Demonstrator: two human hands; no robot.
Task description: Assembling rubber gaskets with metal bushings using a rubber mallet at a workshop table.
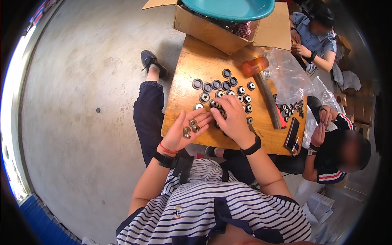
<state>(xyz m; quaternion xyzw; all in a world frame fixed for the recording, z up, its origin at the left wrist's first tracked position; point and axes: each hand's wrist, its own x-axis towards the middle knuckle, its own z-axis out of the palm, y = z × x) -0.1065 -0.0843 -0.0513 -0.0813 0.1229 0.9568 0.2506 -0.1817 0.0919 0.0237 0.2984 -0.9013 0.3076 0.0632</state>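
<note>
My left hand (183, 132) lies spread, cupping three small metal sleeves (191, 127), my right hand (232, 118) pinches a round black rubber bushing (221, 112), with several unfilled black rings (212, 84) at twelve o'clock

grey concrete floor (81, 102) fills the frame's left; a low wooden table (192, 69) stands centre; daylight glares at far left.

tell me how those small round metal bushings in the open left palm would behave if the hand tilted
The bushings look like short metal cylinders, so probably dense for their size and stiff. They lie loose on the open left hand, so they would likely roll or slide off. Their smooth surface may be slippery.
</note>
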